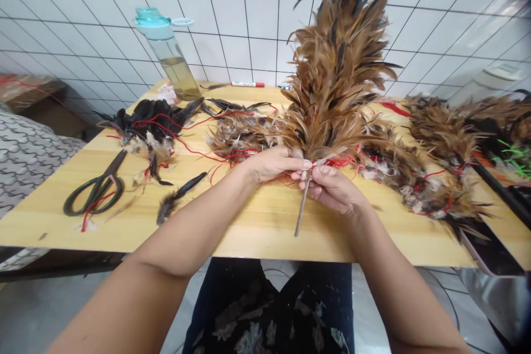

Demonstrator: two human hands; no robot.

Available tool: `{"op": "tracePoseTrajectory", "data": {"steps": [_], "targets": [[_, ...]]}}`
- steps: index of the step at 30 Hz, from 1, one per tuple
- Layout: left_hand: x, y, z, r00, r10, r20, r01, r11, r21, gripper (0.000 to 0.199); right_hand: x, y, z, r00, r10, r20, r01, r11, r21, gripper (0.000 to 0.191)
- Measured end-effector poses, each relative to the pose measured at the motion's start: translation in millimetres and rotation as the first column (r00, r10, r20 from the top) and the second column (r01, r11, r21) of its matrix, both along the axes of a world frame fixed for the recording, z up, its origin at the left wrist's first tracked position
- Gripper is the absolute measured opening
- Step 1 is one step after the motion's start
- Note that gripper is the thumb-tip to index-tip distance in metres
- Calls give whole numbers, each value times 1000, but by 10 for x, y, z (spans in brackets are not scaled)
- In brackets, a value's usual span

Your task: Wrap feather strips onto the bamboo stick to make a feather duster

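A large feather duster stands upright before me, its brown feathers topped by black ones. Its thin stick slants down toward the table's front edge. My left hand is closed at the base of the feathers, thumb and fingers pinched near the stick. My right hand is closed there too, its thumb against the binding from the other side. Red string lies bunched just behind my right hand. The fingers of both hands partly hide the spot where feathers meet stick.
Black scissors lie at the left, by a loose dark feather. Black feather bundles and brown feather strings spread across the wooden table. A water bottle stands behind; a phone overhangs the right front edge.
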State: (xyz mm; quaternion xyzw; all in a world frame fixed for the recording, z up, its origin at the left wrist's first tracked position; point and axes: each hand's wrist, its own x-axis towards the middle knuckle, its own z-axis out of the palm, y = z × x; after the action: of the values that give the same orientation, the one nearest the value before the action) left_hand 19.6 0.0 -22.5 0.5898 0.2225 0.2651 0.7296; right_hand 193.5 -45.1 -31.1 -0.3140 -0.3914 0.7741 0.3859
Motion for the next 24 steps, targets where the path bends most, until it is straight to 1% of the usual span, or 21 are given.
{"op": "tracePoseTrajectory", "data": {"steps": [5, 8, 10, 16, 20, 24], "targets": [[-31, -13, 37, 999, -40, 14, 40, 999, -7, 41, -10, -20, -3, 1000, 24, 19, -25, 998, 51, 30], [-46, -21, 76, 995, -101, 2, 101, 995, -7, 43, -6, -33, -14, 997, 45, 61, -50, 995, 84, 35], [-48, -30, 106, 993, -118, -6, 118, 993, -17, 43, -8, -37, -19, 996, 31, 78, -38, 995, 93, 36], [-17, -67, 149, 997, -69, 22, 69, 997, -16, 39, -20, -33, 2, 998, -2, 65, -2, 998, 67, 35], [15, -76, 138, 999, -42, 19, 42, 999, -25, 40, -17, -40, 29, 996, -17, 90, 14, 999, 43, 36], [43, -59, 108, 1000, 10, 29, -9, 999, -36, 40, -17, -53, 49, 993, -38, 113, 35, 999, 32, 38]]}}
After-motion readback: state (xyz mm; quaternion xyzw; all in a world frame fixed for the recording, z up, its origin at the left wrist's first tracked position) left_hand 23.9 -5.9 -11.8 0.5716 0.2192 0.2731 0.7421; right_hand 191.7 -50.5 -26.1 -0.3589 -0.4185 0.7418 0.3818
